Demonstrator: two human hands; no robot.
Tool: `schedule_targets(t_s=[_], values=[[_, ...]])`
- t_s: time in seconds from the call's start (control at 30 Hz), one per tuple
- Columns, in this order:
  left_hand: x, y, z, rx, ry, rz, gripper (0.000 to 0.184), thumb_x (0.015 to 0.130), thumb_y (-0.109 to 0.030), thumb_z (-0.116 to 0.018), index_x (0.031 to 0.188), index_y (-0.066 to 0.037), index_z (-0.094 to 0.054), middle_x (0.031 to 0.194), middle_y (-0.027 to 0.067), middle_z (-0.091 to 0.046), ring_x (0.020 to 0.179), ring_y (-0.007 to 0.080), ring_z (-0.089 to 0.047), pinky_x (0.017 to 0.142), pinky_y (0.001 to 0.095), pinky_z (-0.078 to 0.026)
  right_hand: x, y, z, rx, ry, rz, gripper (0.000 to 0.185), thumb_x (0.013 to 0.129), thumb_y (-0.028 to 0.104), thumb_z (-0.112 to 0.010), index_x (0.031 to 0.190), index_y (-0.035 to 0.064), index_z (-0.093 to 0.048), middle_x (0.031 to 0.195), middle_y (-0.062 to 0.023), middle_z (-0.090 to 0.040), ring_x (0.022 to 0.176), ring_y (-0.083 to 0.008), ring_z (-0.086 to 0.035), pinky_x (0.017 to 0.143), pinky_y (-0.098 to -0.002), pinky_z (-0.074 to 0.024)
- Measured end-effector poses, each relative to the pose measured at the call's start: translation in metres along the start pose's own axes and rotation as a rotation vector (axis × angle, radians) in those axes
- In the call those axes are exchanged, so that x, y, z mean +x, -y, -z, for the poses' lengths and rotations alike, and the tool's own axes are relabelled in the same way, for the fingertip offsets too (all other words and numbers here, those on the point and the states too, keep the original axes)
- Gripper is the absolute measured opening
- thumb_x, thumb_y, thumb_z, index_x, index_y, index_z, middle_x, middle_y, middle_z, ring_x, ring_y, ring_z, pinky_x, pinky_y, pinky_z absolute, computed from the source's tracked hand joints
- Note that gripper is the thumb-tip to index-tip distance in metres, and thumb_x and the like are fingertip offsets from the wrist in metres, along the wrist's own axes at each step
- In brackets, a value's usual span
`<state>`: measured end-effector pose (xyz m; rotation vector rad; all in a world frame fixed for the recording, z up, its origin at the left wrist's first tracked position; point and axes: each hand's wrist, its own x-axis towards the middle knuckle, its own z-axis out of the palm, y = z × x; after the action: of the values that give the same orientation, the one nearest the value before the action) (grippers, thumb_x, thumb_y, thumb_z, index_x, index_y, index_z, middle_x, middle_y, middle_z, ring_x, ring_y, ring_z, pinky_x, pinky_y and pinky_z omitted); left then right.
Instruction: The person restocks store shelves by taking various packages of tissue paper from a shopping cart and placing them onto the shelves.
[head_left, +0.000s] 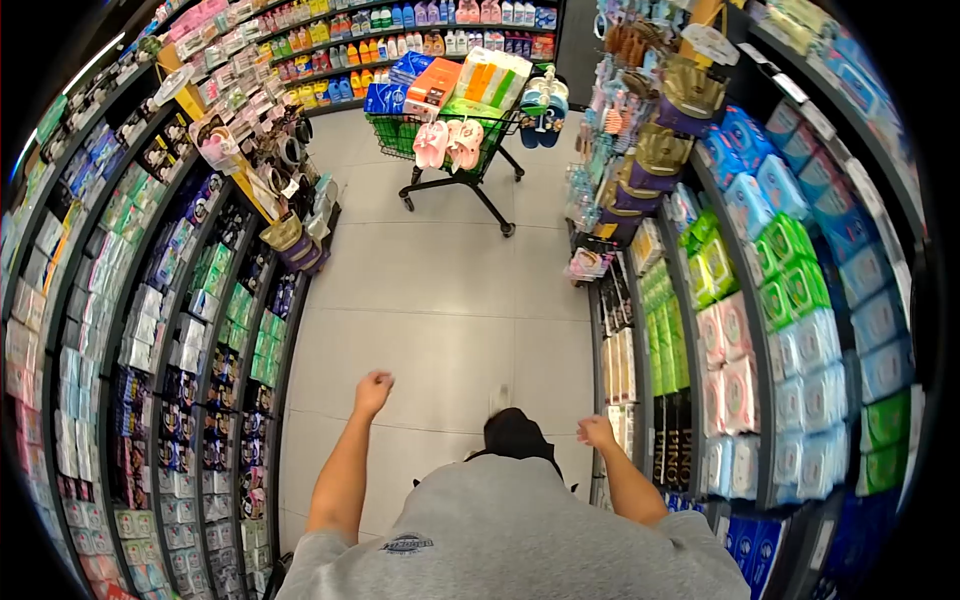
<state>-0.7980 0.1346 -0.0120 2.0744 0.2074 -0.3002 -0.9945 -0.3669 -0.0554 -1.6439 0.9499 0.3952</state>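
Note:
My left hand (pixel 373 393) is held out over the grey tiled floor (pixel 440 340), its fingers curled in, with no object showing in it. On the other side, my right hand (pixel 597 432) hangs near the right shelves, fingers loosely bent; whether they are closed is hard to make out. Neither hand touches a thing. Further up the aisle stands a shopping cart (pixel 470 150) holding an orange pack (pixel 433 86), blue packs and a white-and-orange pack (pixel 494 77). Pink slippers (pixel 464 144) and dark blue slippers (pixel 543 112) hang on the cart's rim.
Shelves of small packets (pixel 180 340) line one side of the aisle. Opposite are shelves with green wipe packs (pixel 792 270) and pink packs (pixel 728 355). Racks of hanging goods (pixel 640 140) jut out near the cart. Bottles (pixel 360 52) fill shelves behind it.

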Motion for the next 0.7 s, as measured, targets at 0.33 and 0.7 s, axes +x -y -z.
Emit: schedule_targets(t_s=[0.33, 0.7], values=[[0.148, 0.091, -0.02, 0.44, 0.329, 0.232, 0.04, 0.081, -0.042, -0.056, 0.068, -0.007, -0.067, 0.067, 0.0149, -0.065, 0.067, 0.0281, -0.062, 0.065, 0.0392, -0.05, 0.19, 0.113, -0.053, -0.258, 0.243, -0.318, 0.023, 0.084, 0.022, -0.06, 0.098, 0.004, -0.062, 0.095, -0.0162, -0.067, 0.077, -0.0287, -0.067, 0.069, -0.0466, -0.0513], [0.267, -0.048, 0.032, -0.16, -0.156, 0.748, 0.016, 0.077, -0.015, -0.058, 0.081, -0.001, -0.064, 0.068, 0.0098, -0.063, 0.052, 0.0177, -0.057, 0.044, 0.0315, -0.043, 0.395, 0.405, -0.064, -0.185, 0.125, 0.067, 0.021, 0.078, 0.022, -0.063, 0.09, 0.0046, -0.062, 0.075, -0.0068, -0.064, 0.058, -0.0152, -0.061, 0.049, -0.0262, -0.0458]])
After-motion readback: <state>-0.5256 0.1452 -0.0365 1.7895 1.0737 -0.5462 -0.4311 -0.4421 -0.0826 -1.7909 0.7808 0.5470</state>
